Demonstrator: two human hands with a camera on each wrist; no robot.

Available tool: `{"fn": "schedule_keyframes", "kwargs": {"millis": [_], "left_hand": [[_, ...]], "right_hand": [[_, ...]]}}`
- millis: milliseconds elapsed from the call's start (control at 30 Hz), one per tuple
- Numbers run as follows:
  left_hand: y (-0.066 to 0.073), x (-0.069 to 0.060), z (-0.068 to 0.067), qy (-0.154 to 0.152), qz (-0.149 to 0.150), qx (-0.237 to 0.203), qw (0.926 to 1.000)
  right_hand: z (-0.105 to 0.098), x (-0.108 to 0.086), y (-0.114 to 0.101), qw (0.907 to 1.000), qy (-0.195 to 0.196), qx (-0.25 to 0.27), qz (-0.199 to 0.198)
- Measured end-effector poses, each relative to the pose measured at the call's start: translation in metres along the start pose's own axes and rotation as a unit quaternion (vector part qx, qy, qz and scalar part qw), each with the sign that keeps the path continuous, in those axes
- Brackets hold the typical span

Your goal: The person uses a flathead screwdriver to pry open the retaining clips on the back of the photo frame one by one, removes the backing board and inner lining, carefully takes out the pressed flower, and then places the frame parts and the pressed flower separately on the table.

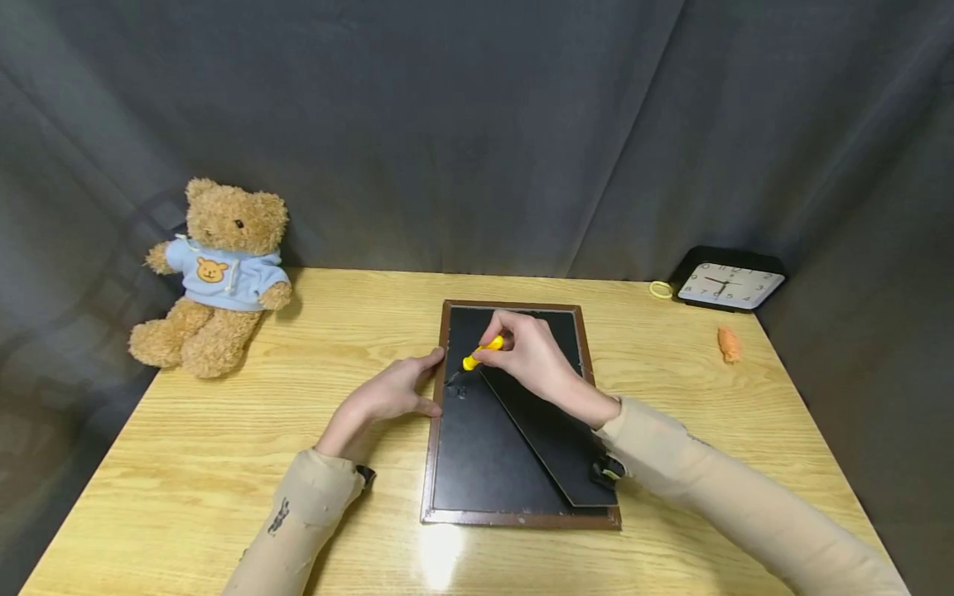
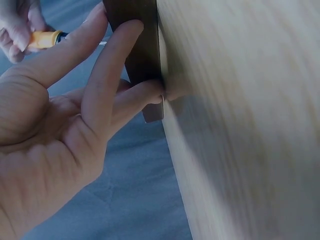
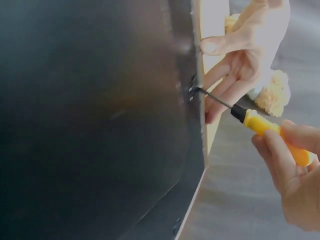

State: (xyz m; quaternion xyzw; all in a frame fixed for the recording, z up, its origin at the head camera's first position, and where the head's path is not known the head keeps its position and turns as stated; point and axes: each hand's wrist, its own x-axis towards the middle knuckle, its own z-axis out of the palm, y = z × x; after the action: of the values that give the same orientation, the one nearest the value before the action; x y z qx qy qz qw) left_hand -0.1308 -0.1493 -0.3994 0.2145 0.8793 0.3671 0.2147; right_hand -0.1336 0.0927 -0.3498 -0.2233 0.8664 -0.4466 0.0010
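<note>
A brown-rimmed picture frame [image 1: 431,463] lies back side up on the table. My left hand [image 1: 395,389] rests against its left edge, fingers spread; in the left wrist view its fingertips touch the brown side of the rim. Above the black backing [image 1: 484,447], my right hand [image 1: 532,354] grips a yellow screwdriver [image 1: 484,353] by the handle. The shaft slants down to a small dark fitting [image 3: 193,88] near the left edge, and the tip appears to touch it. A black stand leg [image 1: 555,439] lies slantwise across the backing, partly under the right forearm.
A teddy bear [image 1: 231,265] in a blue hoodie sits at the back left of the wooden table [image 1: 343,323]. At the back right are a black clock [image 1: 730,281], a yellow ring [image 1: 660,290] and a small orange object [image 1: 729,344]. A dark curtain [image 1: 447,141] hangs behind.
</note>
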Motion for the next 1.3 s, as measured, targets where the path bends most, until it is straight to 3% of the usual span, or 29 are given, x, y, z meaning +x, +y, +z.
{"fn": "schedule_keyframes", "kwargs": {"millis": [300, 567, 800, 967, 1133, 1300], "left_hand": [[0.001, 0.0, -0.004, -0.002, 0.008, 0.002, 1.0], [0.006, 0.0, -0.005, 0.011, 0.007, 0.014, 0.9998], [0.004, -0.003, -0.002, 0.01, -0.001, 0.006, 0.9999], [0.0, -0.004, -0.001, 0.02, 0.004, 0.016, 0.9997], [-0.002, -0.002, -0.004, 0.033, -0.003, 0.023, 0.9992], [0.001, 0.006, -0.015, 0.03, -0.003, 0.027, 0.9992]], "right_hand": [[0.013, 0.024, -0.027, 0.9988, -0.03, -0.023, -0.032], [0.026, 0.032, -0.043, 0.9982, -0.03, -0.037, -0.036], [0.022, 0.025, -0.038, 0.9977, -0.032, -0.05, -0.032], [0.011, 0.014, -0.024, 0.9963, -0.033, -0.061, -0.05], [-0.003, 0.002, -0.013, 0.9876, -0.052, -0.124, -0.081], [-0.017, -0.013, -0.004, 0.969, -0.099, -0.202, -0.102]]}}
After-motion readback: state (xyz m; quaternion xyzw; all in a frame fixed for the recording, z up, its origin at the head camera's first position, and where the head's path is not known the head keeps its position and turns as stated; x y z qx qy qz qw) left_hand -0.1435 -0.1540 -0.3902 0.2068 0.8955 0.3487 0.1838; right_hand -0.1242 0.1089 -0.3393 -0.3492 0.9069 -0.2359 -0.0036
